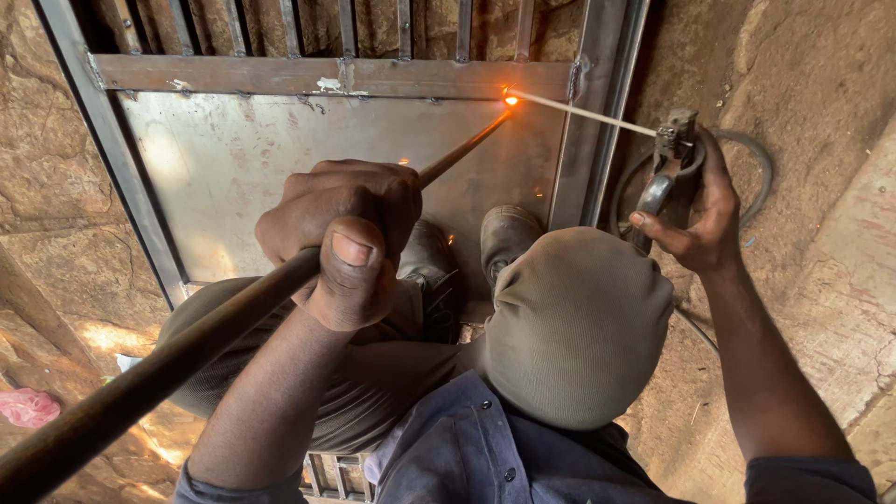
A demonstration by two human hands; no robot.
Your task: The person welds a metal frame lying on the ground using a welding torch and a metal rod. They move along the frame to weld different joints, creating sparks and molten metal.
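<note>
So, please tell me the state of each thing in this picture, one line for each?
Left hand: closed in a grip around the long rod.
Long rod: held slanted, its far tip at the glowing spot.
Right hand: closed on the electrode holder.
Electrode holder: clamps a thin electrode.
Thin electrode: tip burning at the weld.
Weld spot: glowing orange.
Metal door frame: lying flat.
</note>
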